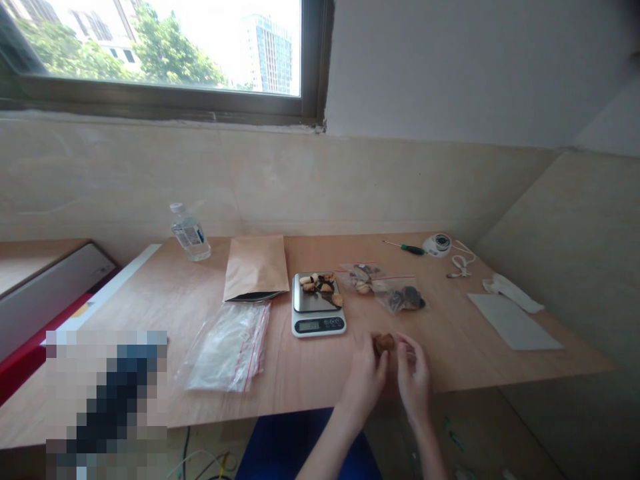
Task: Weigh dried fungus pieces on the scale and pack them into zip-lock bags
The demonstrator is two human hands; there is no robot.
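Observation:
Both my hands meet near the front edge of the wooden table point(475, 347). My left hand point(367, 380) pinches a small brown nut-like piece point(385, 343) at its fingertips. My right hand point(416, 380) is beside it, fingers curled round a small clear bag point(409, 357) that is hard to make out. Just beyond them stands a small digital scale point(318, 313) with several brown and pale pieces point(320, 285) on its steel platform. Two clear zip bags point(385, 287) holding dark and pale pieces lie to the right of the scale.
Left of the scale lie a brown paper pouch point(256, 267) and a stack of empty zip bags point(227, 348). A plastic bottle point(190, 232) stands at the back left. A green screwdriver point(405, 248), white round device point(437, 244), cable and grey sheet point(513, 321) lie to the right.

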